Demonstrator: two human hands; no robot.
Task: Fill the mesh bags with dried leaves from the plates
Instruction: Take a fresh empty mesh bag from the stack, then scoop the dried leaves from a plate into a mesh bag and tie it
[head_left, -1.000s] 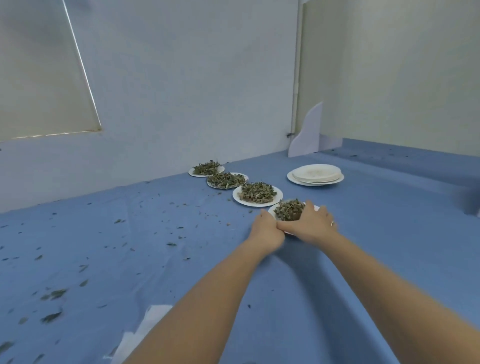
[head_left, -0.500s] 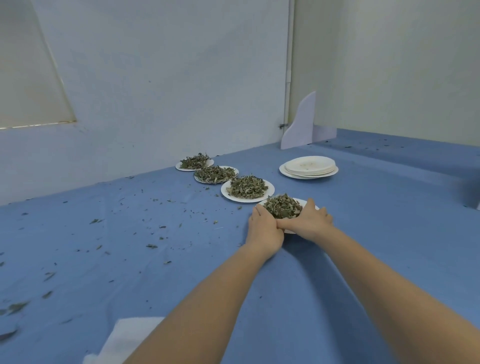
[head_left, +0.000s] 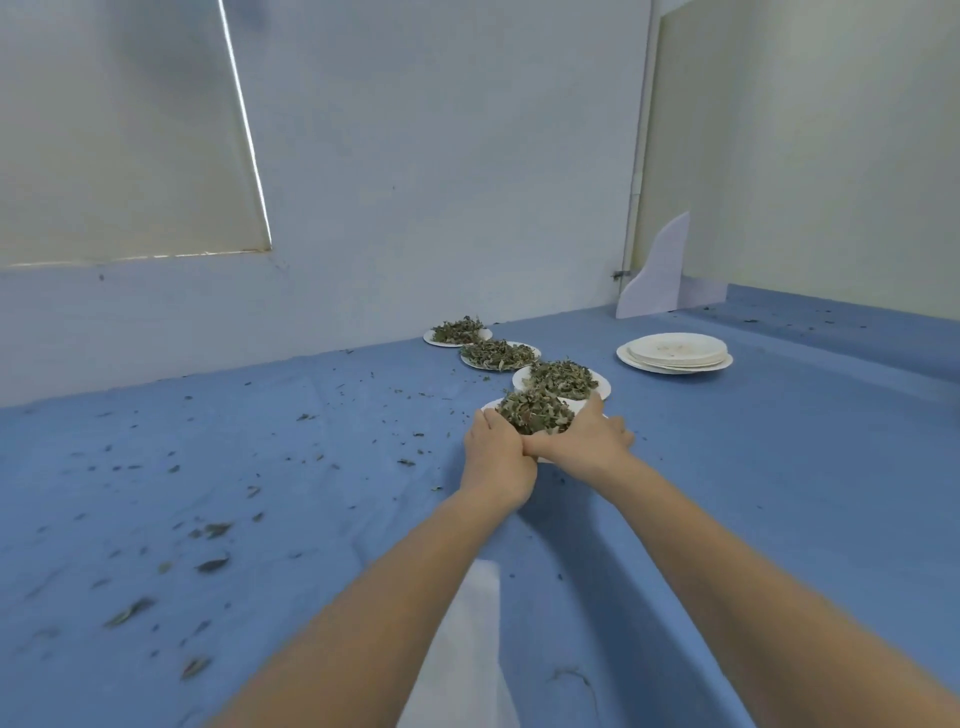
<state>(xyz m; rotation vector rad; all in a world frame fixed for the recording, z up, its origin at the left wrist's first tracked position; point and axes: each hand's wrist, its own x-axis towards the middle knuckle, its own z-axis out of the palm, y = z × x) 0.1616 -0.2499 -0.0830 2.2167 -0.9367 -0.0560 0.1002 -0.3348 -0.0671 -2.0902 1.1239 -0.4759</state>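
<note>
nearest plate (head_left: 489, 407): white, heaped with dried leaves (head_left: 535, 413); front of a row of four loaded plates on the blue tabletop (head_left: 779, 467).
row axis: the four plates run in a line from the hands back toward the far wall edge, slanting left; second plate (head_left: 602, 387), third plate (head_left: 524, 364), farthest plate (head_left: 431, 339) each carry a full heap.
left hand (head_left: 498, 452): fingers curved round the near-left side of the heap, cupping the leaves.
right hand (head_left: 587, 441): fingers curved round the right side of the same heap; thumbs of both hands meet at the near rim. whether the leaves are lifted clear of the plate cannot be told.
emptied plates (head_left: 675, 353): a stack, to the right of the row, near the far right corner; judged as portions already used.
mesh bag (head_left: 462, 649): pale fabric at the near edge between the forearms, probably the bag; its long axis runs toward the hands; mouth not discernible.
progress: part done; four heaps left.
loose leaf scraps (head_left: 213, 564): scattered over the left tabletop.
</note>
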